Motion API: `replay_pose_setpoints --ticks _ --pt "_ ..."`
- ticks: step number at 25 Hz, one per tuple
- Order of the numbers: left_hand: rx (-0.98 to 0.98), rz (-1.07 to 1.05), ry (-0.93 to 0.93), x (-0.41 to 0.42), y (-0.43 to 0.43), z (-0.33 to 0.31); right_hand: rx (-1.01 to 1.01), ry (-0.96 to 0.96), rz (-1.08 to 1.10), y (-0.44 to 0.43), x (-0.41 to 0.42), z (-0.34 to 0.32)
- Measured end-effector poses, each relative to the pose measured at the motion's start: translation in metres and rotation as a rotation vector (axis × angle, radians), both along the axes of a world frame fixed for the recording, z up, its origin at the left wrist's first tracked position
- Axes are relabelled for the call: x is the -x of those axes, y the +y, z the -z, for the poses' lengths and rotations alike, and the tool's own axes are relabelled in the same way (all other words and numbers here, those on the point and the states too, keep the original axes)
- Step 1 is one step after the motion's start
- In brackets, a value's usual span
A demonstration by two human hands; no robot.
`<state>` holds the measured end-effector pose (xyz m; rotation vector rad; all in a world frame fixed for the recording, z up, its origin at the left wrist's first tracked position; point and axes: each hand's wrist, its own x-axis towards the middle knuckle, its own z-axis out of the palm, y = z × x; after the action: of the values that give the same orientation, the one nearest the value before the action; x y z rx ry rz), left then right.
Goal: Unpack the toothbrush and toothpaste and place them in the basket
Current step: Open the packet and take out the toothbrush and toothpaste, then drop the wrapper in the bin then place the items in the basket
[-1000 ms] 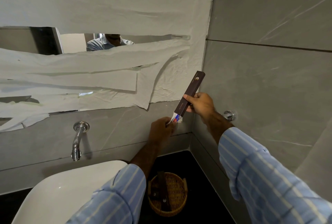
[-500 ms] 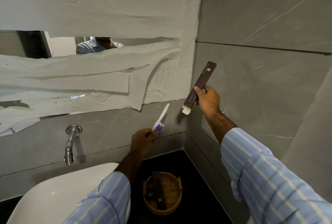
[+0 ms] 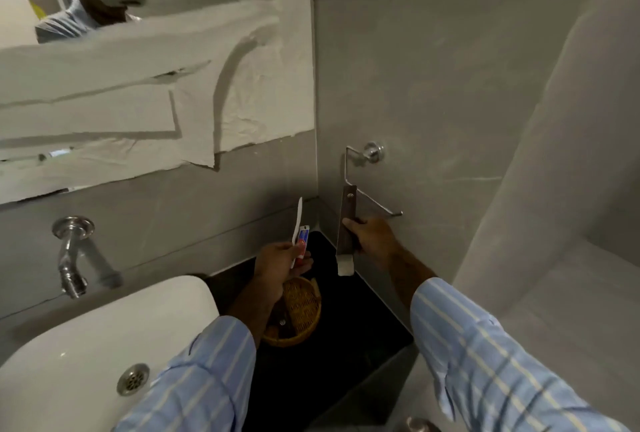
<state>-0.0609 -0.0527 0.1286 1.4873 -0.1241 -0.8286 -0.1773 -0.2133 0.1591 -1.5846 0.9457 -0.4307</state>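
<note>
My left hand [image 3: 277, 263] grips a white toothbrush [image 3: 298, 220] and a small red-and-blue toothpaste tube [image 3: 303, 244] together, both sticking upward. It hovers just above the round wicker basket [image 3: 304, 310], which stands on the black counter in the corner and holds a dark box. My right hand [image 3: 370, 241] holds the long dark brown package box [image 3: 345, 223] upright, with a white inner flap [image 3: 345, 263] hanging out of its lower end, to the right of the basket near the side wall.
A white sink [image 3: 104, 345] with a drain [image 3: 133, 379] lies at lower left, under a chrome tap [image 3: 71, 255]. A chrome paper holder [image 3: 367, 178] juts from the right wall just behind the box. The mirror [image 3: 86, 16] is mostly covered with paper.
The toothbrush and toothpaste came out of the box into my left hand. Both hands have since dropped toward the basket, and the view has tilted downward.
</note>
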Motion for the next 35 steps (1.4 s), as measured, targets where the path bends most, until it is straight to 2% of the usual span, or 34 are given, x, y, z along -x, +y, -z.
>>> replay_pose_setpoints --ticks 8,11,16,18,21,25,29,35 --pt "-0.193 0.132 0.107 0.082 -0.008 0.098 -0.362 0.101 0.034 0.023 0.081 0.106" --pt "-0.307 0.191 0.103 0.11 -0.01 0.137 -0.389 0.209 0.042 0.029 0.112 0.135" --pt "-0.444 0.316 0.093 0.151 -0.025 0.183 -0.31 0.373 0.122 0.028 0.178 0.18" --pt "-0.453 0.409 0.079 0.168 -0.031 0.199 -0.357 0.446 0.148 0.025 0.207 0.203" --pt "-0.48 0.548 0.014 0.194 -0.038 0.217 -0.535 0.545 0.231 0.026 0.249 0.235" --pt "-0.524 0.726 -0.028 0.22 -0.045 0.244 -0.704 0.545 0.363 0.032 0.293 0.271" --pt "-0.575 0.797 -0.017 0.229 -0.048 0.264 -0.738 0.565 0.405 0.027 0.311 0.308" --pt "-0.65 0.853 -0.104 0.215 -0.042 0.27 -0.899 0.327 0.555 0.012 0.314 0.338"
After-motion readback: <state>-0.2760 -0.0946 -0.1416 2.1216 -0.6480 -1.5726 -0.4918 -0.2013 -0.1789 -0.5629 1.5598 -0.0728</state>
